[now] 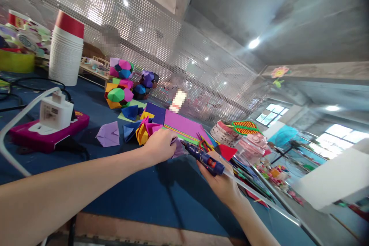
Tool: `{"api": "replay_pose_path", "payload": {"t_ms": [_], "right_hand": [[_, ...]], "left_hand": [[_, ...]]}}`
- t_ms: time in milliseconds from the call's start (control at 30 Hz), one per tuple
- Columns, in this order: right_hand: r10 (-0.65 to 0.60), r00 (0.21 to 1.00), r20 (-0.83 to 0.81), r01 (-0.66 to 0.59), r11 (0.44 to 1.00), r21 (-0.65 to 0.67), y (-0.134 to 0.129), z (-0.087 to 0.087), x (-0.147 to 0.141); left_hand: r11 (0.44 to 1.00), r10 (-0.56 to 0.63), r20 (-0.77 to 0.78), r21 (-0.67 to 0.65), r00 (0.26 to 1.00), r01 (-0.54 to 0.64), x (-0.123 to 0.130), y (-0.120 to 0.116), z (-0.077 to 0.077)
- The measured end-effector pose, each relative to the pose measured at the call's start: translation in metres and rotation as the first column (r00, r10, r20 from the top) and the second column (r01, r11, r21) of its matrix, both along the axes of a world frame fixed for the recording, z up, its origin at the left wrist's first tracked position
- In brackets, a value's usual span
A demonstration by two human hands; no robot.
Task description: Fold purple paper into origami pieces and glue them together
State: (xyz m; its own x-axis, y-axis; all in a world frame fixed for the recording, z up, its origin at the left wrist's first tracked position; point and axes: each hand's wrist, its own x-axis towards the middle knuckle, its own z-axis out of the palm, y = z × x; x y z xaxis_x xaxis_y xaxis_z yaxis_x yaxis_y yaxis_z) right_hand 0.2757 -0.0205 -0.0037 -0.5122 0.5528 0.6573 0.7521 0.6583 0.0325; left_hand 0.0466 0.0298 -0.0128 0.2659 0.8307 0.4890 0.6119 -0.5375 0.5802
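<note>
My left hand [161,145] is closed on a folded purple paper piece [179,149], held just above the blue table. Wrapped around a dark blue glue gun [203,157] is my right hand [220,184]; a long clear glue stick [265,198] trails from the gun's back end. The gun's nozzle points left at the purple paper, close to it; whether they touch I cannot tell. Beyond my left hand lie yellow and pink folded papers [143,132] and blue folded papers [129,130]. A separate lilac folded piece [108,134] rests further left.
A magenta power strip [31,138] with a white charger [56,109] and cables is at left. Behind it stands a stack of paper cups [65,54]. Colourful paper balls [118,95] sit at the back. Purple paper sheets [186,125], scissors [203,144] and a pink jar [252,148] lie ahead.
</note>
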Motion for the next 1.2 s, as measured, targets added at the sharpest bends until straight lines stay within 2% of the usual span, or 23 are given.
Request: {"api": "replay_pose_path", "payload": {"t_ms": [567,1200], "right_hand": [[-0.030,0.999,0.009,0.030,0.999,-0.013,-0.0028,0.0019,-0.0028],[-0.058,0.998,-0.025,0.057,0.998,-0.024,0.0026,-0.0052,0.0068]], "left_hand": [[1.000,-0.002,-0.047,0.018,0.999,0.003,-0.0003,-0.0016,0.0013],[0.999,-0.019,-0.041,0.025,0.999,0.020,-0.0016,-0.0001,0.0026]]}}
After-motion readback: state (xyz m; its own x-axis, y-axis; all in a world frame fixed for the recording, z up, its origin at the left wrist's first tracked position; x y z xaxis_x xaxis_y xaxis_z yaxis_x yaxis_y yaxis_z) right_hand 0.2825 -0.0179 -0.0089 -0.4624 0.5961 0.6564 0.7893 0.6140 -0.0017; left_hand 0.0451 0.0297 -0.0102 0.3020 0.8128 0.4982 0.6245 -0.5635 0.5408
